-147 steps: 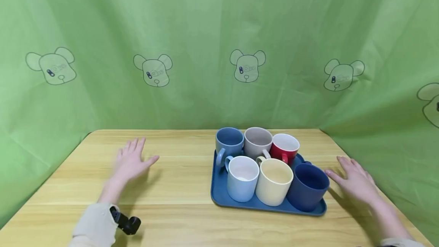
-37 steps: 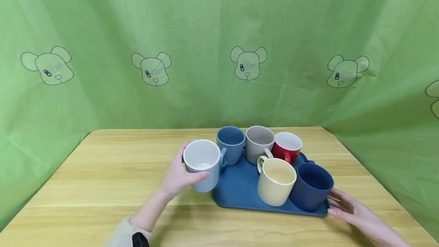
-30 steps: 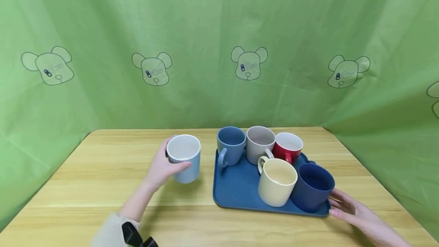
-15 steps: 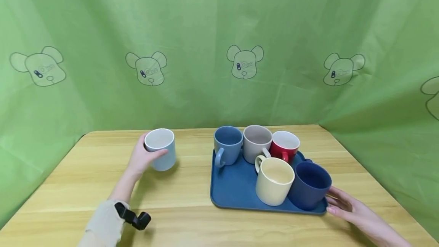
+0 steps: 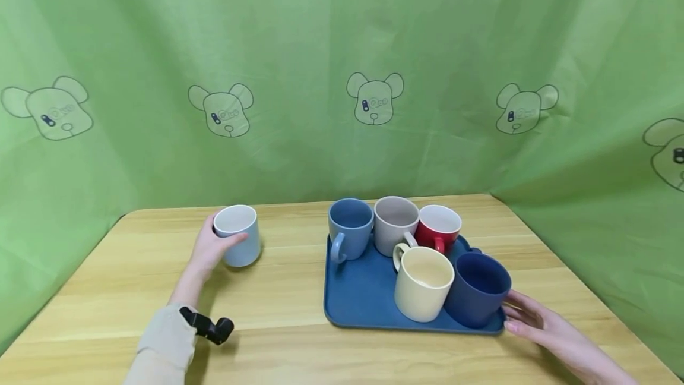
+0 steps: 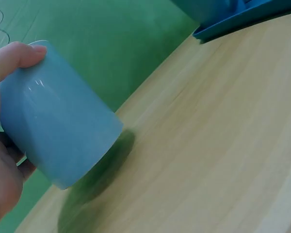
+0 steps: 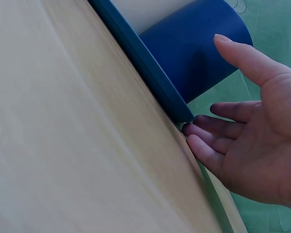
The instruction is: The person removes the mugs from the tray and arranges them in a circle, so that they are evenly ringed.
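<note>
My left hand [image 5: 207, 246] grips a light-blue mug [image 5: 243, 249] with a white inside, thumb across its near side. The mug is upright at the far left of the wooden table. In the left wrist view, a shadow lies close under the mug [image 6: 60, 116]; whether its base touches the wood I cannot tell. My right hand [image 5: 550, 333] is at the near right corner of a blue tray [image 5: 355, 296]. Seen from the right wrist, its fingertips [image 7: 196, 141] are at the tray's corner, and the thumb stands apart from the navy mug [image 7: 194, 53].
On the tray stand a mid-blue mug [image 5: 351, 227], a grey mug [image 5: 392, 236], a red mug [image 5: 434, 236] with white inside, a cream mug [image 5: 421, 296] and the navy mug. A green curtain [image 5: 299, 153] hangs behind the table [image 5: 278, 349].
My left hand has taken the light-blue mug off the tray's near left part and carried it leftward and down. My right hand has come to the tray's corner and stayed there.
</note>
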A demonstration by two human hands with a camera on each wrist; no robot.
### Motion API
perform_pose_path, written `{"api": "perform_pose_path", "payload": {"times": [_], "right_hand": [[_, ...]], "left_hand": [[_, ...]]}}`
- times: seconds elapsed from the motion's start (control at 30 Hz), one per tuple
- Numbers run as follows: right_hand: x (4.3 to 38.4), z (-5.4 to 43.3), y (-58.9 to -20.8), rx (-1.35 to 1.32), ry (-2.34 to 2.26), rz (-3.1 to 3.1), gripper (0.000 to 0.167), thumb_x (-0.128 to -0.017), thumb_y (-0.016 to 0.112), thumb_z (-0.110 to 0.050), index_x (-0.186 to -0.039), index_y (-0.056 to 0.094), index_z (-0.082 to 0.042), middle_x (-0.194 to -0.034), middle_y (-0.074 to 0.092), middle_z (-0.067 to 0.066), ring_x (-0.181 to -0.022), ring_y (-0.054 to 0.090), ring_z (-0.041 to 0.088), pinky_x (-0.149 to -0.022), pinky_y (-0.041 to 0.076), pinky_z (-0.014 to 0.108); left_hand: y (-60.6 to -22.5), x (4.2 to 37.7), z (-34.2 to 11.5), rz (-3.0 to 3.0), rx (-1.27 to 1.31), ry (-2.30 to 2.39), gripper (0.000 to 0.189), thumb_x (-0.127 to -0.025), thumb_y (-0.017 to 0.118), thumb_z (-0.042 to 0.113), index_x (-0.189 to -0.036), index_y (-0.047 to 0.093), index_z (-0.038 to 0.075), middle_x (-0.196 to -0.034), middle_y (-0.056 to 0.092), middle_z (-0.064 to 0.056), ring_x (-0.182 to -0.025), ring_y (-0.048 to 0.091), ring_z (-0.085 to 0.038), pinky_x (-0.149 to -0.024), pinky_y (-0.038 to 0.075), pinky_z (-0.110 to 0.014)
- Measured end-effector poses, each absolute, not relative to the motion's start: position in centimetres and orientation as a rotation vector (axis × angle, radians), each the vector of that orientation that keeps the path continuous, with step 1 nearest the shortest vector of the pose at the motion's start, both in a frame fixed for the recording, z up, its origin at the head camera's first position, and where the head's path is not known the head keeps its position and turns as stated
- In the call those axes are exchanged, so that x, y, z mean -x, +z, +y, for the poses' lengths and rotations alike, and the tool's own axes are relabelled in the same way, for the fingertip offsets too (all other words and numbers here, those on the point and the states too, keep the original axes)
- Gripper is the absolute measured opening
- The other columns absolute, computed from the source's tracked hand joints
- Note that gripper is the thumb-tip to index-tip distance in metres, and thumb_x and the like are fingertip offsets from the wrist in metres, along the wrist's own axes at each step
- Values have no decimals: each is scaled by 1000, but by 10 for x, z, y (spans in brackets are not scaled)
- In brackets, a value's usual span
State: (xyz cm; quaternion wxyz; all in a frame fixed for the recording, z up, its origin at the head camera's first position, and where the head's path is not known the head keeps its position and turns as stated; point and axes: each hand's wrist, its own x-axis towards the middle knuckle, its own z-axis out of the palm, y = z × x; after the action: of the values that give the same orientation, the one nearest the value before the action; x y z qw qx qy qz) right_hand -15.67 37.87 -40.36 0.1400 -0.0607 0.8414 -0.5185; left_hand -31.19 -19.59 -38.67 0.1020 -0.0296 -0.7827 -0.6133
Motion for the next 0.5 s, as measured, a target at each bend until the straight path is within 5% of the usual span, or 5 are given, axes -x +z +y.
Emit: {"api": "perform_pose_path", "payload": {"times": [0.5], "right_hand": [[155,380,-405,172,-1513,2457,64,-98,45,-17,-142,7,12,-143,17,36,-104,38,-19,-82,39,14]], "left_hand": [[-397,321,-205,-2309,83,-1887,80,-79,69,5,-142,20,-4,-136,35,-24,-123,35,-33,-107,22,-44]]}}
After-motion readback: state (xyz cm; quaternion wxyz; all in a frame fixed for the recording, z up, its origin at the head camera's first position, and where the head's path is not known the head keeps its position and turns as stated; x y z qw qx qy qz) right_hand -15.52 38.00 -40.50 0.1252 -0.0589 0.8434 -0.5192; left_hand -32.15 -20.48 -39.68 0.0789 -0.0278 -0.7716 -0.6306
